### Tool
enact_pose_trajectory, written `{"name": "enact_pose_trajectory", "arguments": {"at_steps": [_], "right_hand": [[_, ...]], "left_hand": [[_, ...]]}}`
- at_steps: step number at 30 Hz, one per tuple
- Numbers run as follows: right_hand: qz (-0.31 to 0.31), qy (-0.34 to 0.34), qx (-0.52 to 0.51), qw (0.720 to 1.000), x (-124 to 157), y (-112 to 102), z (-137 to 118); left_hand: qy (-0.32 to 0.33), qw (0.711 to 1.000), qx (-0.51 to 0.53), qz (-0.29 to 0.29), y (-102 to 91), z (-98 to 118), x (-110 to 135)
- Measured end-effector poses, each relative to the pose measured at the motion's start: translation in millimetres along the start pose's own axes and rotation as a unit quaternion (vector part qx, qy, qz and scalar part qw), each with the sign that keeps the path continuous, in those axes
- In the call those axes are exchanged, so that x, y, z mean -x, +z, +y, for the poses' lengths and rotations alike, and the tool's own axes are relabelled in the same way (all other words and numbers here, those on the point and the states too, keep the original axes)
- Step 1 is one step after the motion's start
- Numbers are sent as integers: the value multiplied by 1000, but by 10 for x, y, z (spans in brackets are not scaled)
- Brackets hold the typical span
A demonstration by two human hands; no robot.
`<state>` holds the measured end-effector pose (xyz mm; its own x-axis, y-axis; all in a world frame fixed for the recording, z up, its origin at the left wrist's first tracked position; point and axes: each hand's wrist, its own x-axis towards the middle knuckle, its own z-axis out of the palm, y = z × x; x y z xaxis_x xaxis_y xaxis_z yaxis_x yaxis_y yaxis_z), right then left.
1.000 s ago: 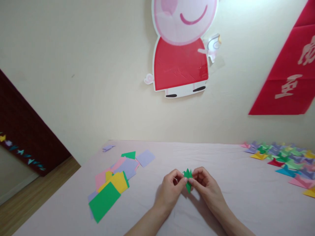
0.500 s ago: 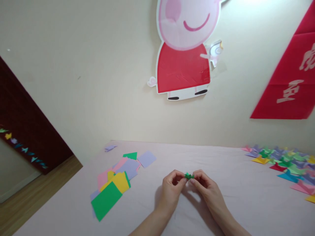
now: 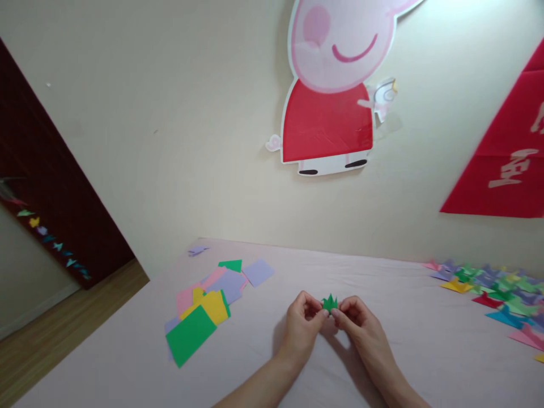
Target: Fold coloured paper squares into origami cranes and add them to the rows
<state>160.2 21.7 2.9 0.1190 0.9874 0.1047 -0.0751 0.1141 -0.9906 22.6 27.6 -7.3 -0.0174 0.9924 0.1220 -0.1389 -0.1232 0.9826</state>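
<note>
Pink table [image 3: 263,362]: green paper fold [image 3: 329,304] pinched btwn both hands, seemingly.

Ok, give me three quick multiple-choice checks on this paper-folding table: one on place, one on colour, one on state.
1. Where does the loose pile of flat coloured paper squares lie?
A. left of the hands
B. right of the hands
C. on the floor

2. What colour is the small folded paper piece?
A. yellow
B. green
C. pink

3. How is that piece held?
A. flat on the table, untouched
B. in the left hand alone
C. pinched between both hands

Key: 1 A, the squares sit on the pale pink table left of the left hand. 2 B, it shows green. 3 C, the left hand's and right hand's fingertips meet on it.
</note>
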Motion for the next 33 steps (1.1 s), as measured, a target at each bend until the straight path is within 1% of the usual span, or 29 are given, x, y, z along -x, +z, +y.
{"name": "enact_pose_trajectory", "arguments": {"at_steps": [4, 7, 10, 13, 15, 18, 21, 23, 28, 33], "right_hand": [[4, 0, -1, 1000, -21, -7, 57], [-6, 3, -7, 1000, -30, -10, 68], [-38, 4, 3, 999, -40, -15, 42], [-74, 14, 26, 997, -46, -29, 11], [-83, 28, 38, 995, -45, -42, 4], [-80, 38, 44, 995, -37, -59, 8], [-76, 38, 27, 996, -30, -69, 5], [-77, 38, 16, 996, -23, -73, -5], [-88, 29, 50, 994, -13, -86, -33], [-77, 32, 78, 993, -25, -104, 10]], "left_hand": [[2, 1000, -10, 10, -3, 0, 1], [-1, 1000, -17, 8, -8, 45, 20], [-4, 999, -43, -9, -10, 116, 50], [-4, 994, -105, -26, -10, 173, 82], [-6, 989, -144, -42, -12, 185, 96], [-10, 982, -168, -80, -21, 168, 93], [13, 971, -200, -128, -34, 145, 68], [29, 964, -221, -148, -43, 138, 49], [24, 964, -214, -157, -56, 136, 34], [-6, 969, -184, -166, -57, 106, 49]]}}
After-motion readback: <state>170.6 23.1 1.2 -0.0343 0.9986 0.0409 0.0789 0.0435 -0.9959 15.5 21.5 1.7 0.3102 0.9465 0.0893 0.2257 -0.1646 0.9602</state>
